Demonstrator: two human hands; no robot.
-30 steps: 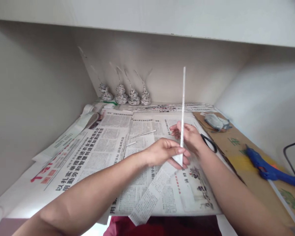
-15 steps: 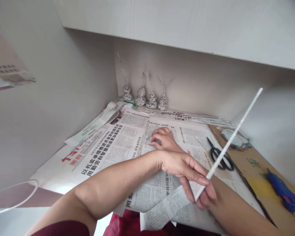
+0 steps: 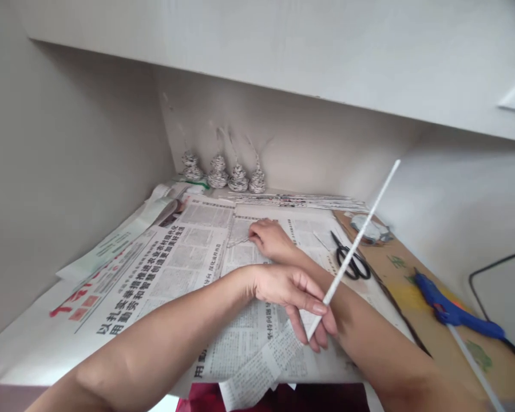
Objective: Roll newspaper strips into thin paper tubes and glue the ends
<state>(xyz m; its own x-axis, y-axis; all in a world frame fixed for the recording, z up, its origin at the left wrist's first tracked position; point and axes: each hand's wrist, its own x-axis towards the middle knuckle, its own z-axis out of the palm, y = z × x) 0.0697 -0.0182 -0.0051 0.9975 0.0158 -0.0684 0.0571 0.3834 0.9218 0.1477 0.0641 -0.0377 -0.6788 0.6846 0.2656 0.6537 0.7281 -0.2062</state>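
Note:
My left hand [image 3: 296, 294] is closed around the lower part of a thin, tightly rolled paper tube [image 3: 360, 234], which slants up to the right. From the tube's lower end a loose strip of newspaper [image 3: 261, 363] hangs over the table's front edge. My left wrist crosses above my right forearm. Farther back, my right hand [image 3: 271, 237] rests on the newspaper sheets [image 3: 201, 257], its fingertips pinched at a thin wire-like piece [image 3: 239, 242] lying there; its exact kind is unclear.
Several gourd-shaped woven paper pieces [image 3: 238, 178] stand by the back wall, near a bundle of paper sticks [image 3: 300, 200]. To the right lie black scissors [image 3: 351, 260], a roll of clear tape [image 3: 371, 230] and a blue glue gun [image 3: 450, 309] on cardboard [image 3: 390, 274]. A shelf [image 3: 257, 51] overhangs.
The view has turned right, so the scene sits farther left. My right hand's fingers have drawn together at the thin piece. My left hand keeps its hold on the paper tube.

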